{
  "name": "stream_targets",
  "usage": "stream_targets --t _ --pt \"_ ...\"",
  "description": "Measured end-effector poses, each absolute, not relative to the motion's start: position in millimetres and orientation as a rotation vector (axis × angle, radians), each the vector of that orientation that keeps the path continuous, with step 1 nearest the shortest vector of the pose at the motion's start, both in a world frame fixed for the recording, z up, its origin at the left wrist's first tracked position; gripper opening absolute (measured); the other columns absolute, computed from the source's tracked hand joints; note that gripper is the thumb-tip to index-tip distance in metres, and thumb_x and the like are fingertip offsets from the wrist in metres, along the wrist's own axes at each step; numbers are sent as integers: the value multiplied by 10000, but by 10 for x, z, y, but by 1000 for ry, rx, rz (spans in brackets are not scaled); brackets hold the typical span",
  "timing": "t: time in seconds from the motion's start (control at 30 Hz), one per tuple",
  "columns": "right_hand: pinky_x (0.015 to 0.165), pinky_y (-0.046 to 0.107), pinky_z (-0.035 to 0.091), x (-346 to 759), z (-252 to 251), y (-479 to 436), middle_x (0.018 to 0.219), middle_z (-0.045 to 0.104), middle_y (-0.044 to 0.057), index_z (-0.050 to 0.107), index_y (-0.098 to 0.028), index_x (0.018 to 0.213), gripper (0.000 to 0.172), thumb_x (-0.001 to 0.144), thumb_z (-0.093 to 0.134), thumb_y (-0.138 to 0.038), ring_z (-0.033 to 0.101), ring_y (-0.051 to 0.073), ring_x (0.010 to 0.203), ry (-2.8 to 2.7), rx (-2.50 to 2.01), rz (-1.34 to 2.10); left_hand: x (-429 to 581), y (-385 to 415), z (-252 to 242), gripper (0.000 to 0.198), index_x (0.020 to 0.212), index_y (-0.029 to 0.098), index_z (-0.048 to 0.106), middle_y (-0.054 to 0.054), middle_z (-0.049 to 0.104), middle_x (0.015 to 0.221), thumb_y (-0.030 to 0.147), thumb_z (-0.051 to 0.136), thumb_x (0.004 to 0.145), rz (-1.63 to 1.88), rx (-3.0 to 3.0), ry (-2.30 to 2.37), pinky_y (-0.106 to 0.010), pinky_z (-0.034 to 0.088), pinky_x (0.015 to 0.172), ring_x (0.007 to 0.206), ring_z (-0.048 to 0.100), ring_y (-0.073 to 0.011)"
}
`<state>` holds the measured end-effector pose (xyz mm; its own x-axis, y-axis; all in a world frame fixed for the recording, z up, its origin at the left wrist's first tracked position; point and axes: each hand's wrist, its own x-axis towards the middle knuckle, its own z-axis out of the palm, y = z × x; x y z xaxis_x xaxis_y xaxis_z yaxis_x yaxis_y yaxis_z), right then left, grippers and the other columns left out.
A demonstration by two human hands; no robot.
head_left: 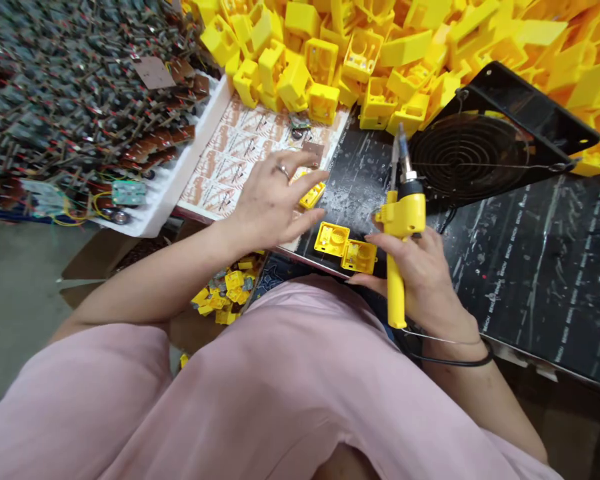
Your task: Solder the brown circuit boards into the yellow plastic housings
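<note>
My right hand [423, 273] is wrapped round the yellow handle of a soldering gun [400, 223], whose metal tip points away from me. Its fingertips are close to two yellow plastic case pieces [332, 239] lying side by side at the table's near edge; whether they touch I cannot tell. To the left, my left hand [270, 197] is spread low over the table, a ring on one finger. Between its thumb and index finger sits a small yellow case [312, 193], partly hidden. Just beyond the fingers lie a brown board piece [313, 152] and a small part with wires [299, 125].
Yellow cases [325, 60] are heaped along the back. A black fan [460, 157] leans at the back right. On the left, a white foam tray [165, 207] holds many wired circuit boards [80, 87]. A box of yellow parts [230, 290] stands below the table edge.
</note>
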<state>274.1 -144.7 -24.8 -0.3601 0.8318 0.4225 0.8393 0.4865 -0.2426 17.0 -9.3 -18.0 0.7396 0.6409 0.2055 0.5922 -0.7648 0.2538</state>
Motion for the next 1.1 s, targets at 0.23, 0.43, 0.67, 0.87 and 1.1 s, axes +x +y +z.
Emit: stream_targets --t 0.23,0.43,0.67,0.87,1.1 --pt "802 354 569 2670 -341 -1346 1019 725 54 550 -251 1367 399 992 660 -332 701 224 885 -2171 -1386 101 65 12 -95 645 1424 163 630 -177 766 1022 615 524 975 -45 2850 1365 -490 534 884 985 721 -367" --pt "947 434 557 2624 -339 -1269 1100 729 98 519 -242 1395 550 961 656 -550 714 274 1009 -2214 -1334 101 -169 -153 85 735 1543 217 515 -58 730 774 696 336 1016 -112 2715 1283 -430 537 874 846 737 -303" --pt "1009 430 508 2431 -406 -1230 1064 745 70 534 -245 1371 473 981 665 -478 717 251 1017 -2250 -1300 43 -309 30 49 558 1552 169 481 -156 499 1614 300 498 1010 19 2798 509 -389 444 1164 1476 502 -268" --pt "814 343 542 2537 -402 -1232 980 745 48 553 -237 1356 387 992 661 -314 694 207 837 -2258 -1267 36 -32 -11 -21 526 1406 194 637 -125 730 1300 482 645 967 -22 2847 675 -438 483 1027 1143 688 -298" --pt "869 385 606 2589 -367 -1254 1088 757 77 524 -263 1402 507 941 732 -296 748 243 932 -2075 -1282 -3 421 419 -59 427 1343 164 671 -156 693 1327 330 539 973 183 2837 1237 -508 462 1069 1265 608 -351"
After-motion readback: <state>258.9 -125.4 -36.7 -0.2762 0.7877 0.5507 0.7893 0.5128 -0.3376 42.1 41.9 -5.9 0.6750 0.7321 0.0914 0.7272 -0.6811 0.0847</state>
